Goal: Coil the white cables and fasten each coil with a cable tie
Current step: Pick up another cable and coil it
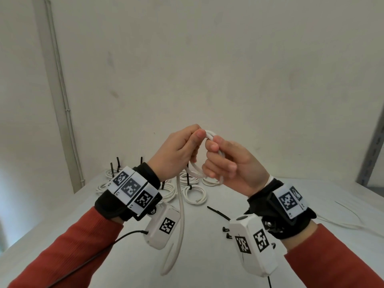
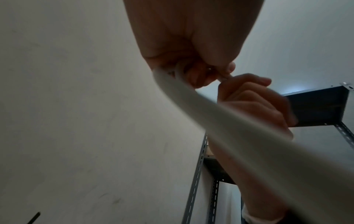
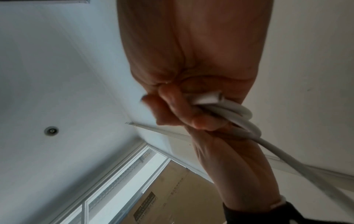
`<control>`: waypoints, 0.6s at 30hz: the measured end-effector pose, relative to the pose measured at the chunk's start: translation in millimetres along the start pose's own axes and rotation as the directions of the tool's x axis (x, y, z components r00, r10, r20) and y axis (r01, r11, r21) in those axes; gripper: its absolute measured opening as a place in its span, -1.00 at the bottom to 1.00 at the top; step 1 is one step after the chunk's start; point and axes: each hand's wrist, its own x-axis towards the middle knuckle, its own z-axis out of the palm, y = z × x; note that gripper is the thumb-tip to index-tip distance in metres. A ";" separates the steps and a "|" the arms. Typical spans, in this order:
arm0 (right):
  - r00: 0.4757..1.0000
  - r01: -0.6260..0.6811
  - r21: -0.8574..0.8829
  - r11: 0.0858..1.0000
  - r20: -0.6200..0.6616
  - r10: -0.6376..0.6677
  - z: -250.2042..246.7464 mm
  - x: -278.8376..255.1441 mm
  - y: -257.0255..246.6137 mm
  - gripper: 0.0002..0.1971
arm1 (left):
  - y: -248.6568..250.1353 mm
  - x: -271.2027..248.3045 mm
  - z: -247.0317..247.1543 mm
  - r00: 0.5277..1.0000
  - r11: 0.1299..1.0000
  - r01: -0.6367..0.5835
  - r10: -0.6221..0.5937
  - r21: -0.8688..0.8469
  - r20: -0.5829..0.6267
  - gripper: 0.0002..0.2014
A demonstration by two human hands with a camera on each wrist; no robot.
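Both hands are raised above the white table (image 1: 207, 246) and hold one white cable (image 1: 194, 170) wound into small loops. My left hand (image 1: 188, 142) pinches the top of the loops between thumb and fingers. My right hand (image 1: 216, 154) has its fingers curled round the same coil (image 3: 235, 119), with a white plug end (image 3: 207, 97) against the palm. The loose tail (image 1: 181, 215) hangs down to the table; it runs blurred across the left wrist view (image 2: 239, 124). Loose black cable ties (image 1: 218, 213) lie on the table under the right wrist.
Several coiled white cables fastened with black ties (image 1: 194, 193) lie at the back of the table by the wall. Another loose white cable (image 1: 349, 217) trails on the right. A grey metal shelf rack (image 1: 374, 146) stands at the right edge.
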 end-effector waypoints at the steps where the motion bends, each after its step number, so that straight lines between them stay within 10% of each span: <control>1: 1.000 -0.002 0.000 1.000 -0.007 0.002 -1.0 0.2 -1.6 -0.70 | -1.7 0.0 1.3 1.000 1.000 0.007 -0.007 -0.025 0.016 -0.60; 8: 0.994 0.109 0.214 0.971 -0.040 -0.102 -25.9 -10.2 -32.5 -0.63 | -32.9 -18.8 -5.8 0.983 0.974 0.146 -0.162 0.174 0.086 -0.74; 18: 0.987 0.153 0.267 0.952 -0.088 -0.134 -45.1 -20.2 -51.0 -0.63 | -36.1 -24.0 1.7 0.941 0.950 0.313 -0.309 -0.008 0.140 -0.50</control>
